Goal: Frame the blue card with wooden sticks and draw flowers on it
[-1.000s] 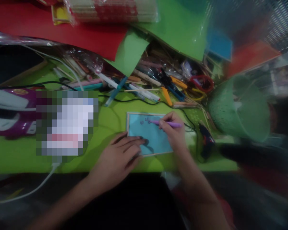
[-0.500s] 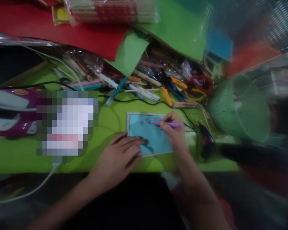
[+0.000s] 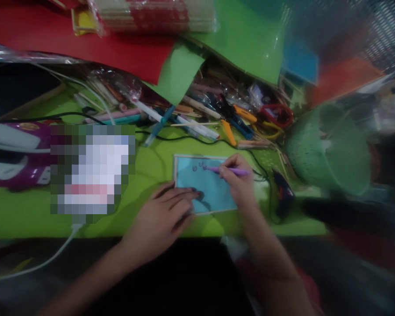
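From my station, the blue panel toward five o'clock looks like matt paper, edged with pale wood strips. The purple pen reads as smooth plastic. I see glossy clear wrap near twelve, matt red paper between ten and eleven, glossy plastic on the purple appliance at nine, and dull plastic on the green bucket at three.

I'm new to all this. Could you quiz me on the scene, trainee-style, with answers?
1. Which hand holds the slim purple pen?
2. True or false: the left hand grips a second pen.
3. Where is the large, round, green, plastic-looking bucket: A) left of the flat blue rectangular panel with pale edging, B) right of it, or C) on top of it?

Key: 1. The right hand. 2. False; its fingers extend over the panel. 3. B.
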`<action>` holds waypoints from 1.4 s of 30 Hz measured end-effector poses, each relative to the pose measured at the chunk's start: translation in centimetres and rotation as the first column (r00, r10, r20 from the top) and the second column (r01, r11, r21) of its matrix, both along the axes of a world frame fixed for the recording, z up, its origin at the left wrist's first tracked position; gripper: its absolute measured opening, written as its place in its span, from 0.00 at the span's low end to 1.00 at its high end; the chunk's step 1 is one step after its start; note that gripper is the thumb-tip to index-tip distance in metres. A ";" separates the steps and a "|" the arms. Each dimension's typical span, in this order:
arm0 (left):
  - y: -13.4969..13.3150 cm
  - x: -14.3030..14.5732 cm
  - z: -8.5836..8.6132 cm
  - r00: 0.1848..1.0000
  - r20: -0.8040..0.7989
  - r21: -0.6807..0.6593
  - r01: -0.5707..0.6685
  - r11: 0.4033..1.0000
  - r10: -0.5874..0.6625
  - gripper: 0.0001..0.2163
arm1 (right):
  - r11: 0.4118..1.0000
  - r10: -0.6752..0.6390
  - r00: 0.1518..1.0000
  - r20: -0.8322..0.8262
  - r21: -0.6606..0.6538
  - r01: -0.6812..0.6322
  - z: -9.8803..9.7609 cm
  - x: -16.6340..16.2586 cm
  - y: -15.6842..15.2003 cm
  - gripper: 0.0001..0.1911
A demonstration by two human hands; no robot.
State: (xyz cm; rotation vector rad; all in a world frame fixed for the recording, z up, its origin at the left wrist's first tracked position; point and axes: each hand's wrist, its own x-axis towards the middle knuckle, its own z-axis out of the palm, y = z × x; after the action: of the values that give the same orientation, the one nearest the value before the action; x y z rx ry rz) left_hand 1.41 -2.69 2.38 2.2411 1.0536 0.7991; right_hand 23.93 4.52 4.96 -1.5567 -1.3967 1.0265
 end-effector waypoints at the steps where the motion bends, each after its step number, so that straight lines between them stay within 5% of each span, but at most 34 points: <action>1: 0.0 0.0 0.0 1.000 0.004 -0.002 -0.002 1.000 0.002 0.08 | 1.000 0.002 1.000 0.006 0.001 -0.002 0.0 0.0 0.0 0.06; 12: -0.1 -0.1 -0.1 1.000 0.011 -0.045 0.001 0.999 -0.001 0.07 | 0.994 0.015 0.998 -0.055 0.113 -0.009 -0.3 0.2 -0.1 0.10; 42: 0.0 0.0 0.1 1.000 0.008 -0.021 0.010 1.000 -0.010 0.07 | 0.999 0.026 0.998 0.059 0.036 -0.028 -0.9 -0.3 0.1 0.09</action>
State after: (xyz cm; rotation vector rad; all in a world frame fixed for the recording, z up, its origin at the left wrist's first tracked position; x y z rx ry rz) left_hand 1.39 -2.69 2.49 2.2222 1.0416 0.7875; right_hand 23.61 4.60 4.09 -1.5564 -1.4718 0.9731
